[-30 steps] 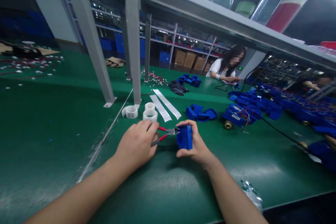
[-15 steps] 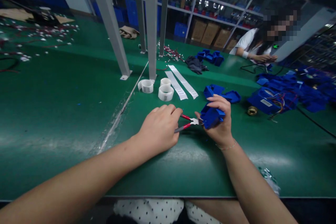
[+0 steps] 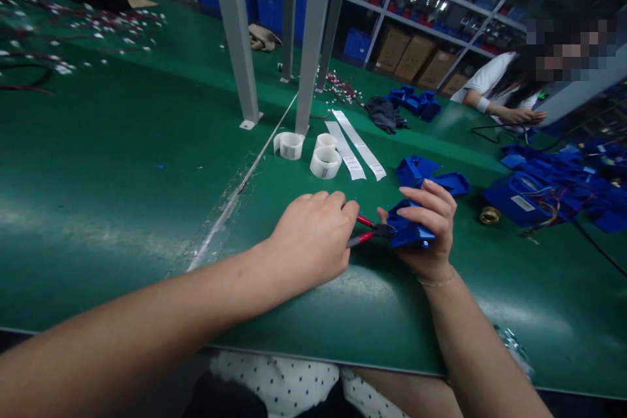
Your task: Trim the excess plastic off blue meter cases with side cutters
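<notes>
My left hand (image 3: 316, 235) is closed round the handles of red-and-grey cutting pliers (image 3: 366, 236). The pliers' dark jaws are at the left edge of a blue plastic housing (image 3: 409, 230); whether they bite on it I cannot make out. Fingers of my right hand (image 3: 431, 228) wrap the housing from the right and hold it just above the green table. Behind it, close to my right fingertips, lie further blue plastic parts (image 3: 431, 175).
Label rolls (image 3: 326, 162) and label strips (image 3: 360, 150) lie beyond my hands. Grey posts (image 3: 240, 46) rise from the table (image 3: 122, 163). Blue housings with wires (image 3: 524, 199) and a brass fitting (image 3: 490, 215) lie right. Another person (image 3: 509, 91) works at the far right.
The view has shifted, so most things appear further right. The pliers have turned in my left hand and their jaws now look darker. Both hands keep their holds.
</notes>
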`<state>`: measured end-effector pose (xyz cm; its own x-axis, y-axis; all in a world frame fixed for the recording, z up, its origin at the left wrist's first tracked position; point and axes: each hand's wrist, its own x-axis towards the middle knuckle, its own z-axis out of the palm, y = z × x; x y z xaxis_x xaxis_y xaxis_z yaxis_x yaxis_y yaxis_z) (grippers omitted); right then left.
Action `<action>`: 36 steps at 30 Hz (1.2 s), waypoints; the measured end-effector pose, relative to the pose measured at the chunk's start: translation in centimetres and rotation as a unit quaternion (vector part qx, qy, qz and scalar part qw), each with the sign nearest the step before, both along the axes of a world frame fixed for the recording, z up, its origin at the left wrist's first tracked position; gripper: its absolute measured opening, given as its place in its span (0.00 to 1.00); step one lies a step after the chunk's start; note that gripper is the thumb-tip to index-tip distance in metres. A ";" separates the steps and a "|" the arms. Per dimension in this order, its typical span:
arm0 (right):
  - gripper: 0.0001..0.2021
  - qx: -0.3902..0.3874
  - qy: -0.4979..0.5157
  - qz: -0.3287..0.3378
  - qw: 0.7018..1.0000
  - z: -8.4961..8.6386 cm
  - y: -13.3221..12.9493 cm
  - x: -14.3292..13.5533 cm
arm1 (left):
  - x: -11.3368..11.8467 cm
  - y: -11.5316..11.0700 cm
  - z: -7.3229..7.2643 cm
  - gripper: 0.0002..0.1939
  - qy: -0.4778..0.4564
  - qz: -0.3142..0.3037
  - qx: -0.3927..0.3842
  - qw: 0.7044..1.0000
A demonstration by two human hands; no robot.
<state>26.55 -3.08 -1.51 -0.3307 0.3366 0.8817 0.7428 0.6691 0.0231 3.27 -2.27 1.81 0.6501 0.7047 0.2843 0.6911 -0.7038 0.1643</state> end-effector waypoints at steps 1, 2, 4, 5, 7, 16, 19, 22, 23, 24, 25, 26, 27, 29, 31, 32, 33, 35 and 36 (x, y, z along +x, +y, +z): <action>0.21 0.003 -0.004 0.000 1.000 0.0 0.0 -0.1 | 0.0 -0.1 0.1 0.09 0.000 0.001 0.000 1.000; 0.21 0.007 -0.005 -0.001 1.000 0.0 0.0 -0.1 | 0.0 -0.1 0.2 0.08 0.000 0.002 0.000 1.000; 0.21 0.018 -0.001 -0.004 1.000 0.0 -0.1 -0.2 | 0.0 -0.3 0.3 0.08 0.000 0.002 -0.002 1.000; 0.20 0.021 0.001 -0.006 1.000 0.0 -0.1 -0.3 | 0.0 -0.3 0.3 0.08 -0.001 0.002 0.000 1.000; 0.19 0.027 0.005 -0.006 1.000 0.0 -0.1 -0.3 | 0.0 -0.4 0.4 0.08 -0.003 0.000 0.009 1.000; 0.19 0.024 -0.003 -0.005 1.000 0.2 0.0 -0.4 | -0.1 -0.2 0.5 0.09 0.007 -0.002 0.007 1.000; 0.20 0.025 0.001 -0.006 1.000 0.2 -0.1 -0.4 | -0.1 -0.3 0.5 0.08 0.008 0.000 0.003 1.000; 0.19 0.027 -0.002 -0.010 1.000 0.2 -0.1 -0.5 | -0.1 -0.3 0.3 0.08 0.009 0.002 0.005 1.000; 0.20 0.026 -0.005 -0.012 1.000 0.2 -0.1 -0.5 | -0.1 -0.3 0.3 0.08 0.008 0.001 0.006 1.000; 0.20 0.026 -0.008 -0.014 1.000 0.2 -0.2 -0.5 | -0.1 -0.2 0.2 0.08 0.007 0.001 0.009 1.000; 0.21 0.024 -0.010 -0.016 1.000 0.2 -0.2 -0.5 | -0.1 -0.2 0.1 0.08 0.007 0.001 0.011 1.000; 0.22 0.022 -0.011 -0.018 1.000 0.2 -0.3 -0.5 | -0.1 -0.3 0.0 0.08 0.007 0.003 0.014 1.000; 0.23 0.021 -0.010 -0.018 1.000 0.2 -0.3 -0.5 | 0.0 -0.3 -0.1 0.08 0.008 0.004 0.013 1.000; 0.24 0.020 -0.009 -0.014 1.000 0.1 -0.4 -0.4 | 0.1 -0.3 -0.3 0.07 0.010 0.004 0.008 1.000; 0.24 0.019 -0.011 -0.009 1.000 0.1 -0.3 -0.4 | 0.3 -0.1 -0.6 0.05 0.011 -0.001 0.001 1.000; 0.23 0.015 -0.005 -0.007 1.000 0.1 -0.2 -0.4 | 0.3 0.0 -0.7 0.04 0.009 -0.002 -0.006 1.000; 0.23 0.006 0.013 -0.003 1.000 0.0 -0.1 -0.4 | 0.4 0.2 -0.9 0.04 0.001 -0.002 -0.022 1.000; 0.26 -0.026 0.076 0.012 0.997 0.0 -0.1 -0.5 | 0.7 0.7 -1.3 0.06 -0.054 -0.005 -0.094 0.994; 0.29 -0.046 0.111 0.017 0.993 0.0 -0.1 -0.5 | 0.8 1.0 -1.5 0.07 -0.106 -0.011 -0.138 0.985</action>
<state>26.06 -3.16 -1.48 -0.1445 0.4108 0.9002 0.7004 0.6851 -0.2002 4.03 -1.25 0.32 0.6131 0.7600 0.2157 0.6052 -0.6273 0.4901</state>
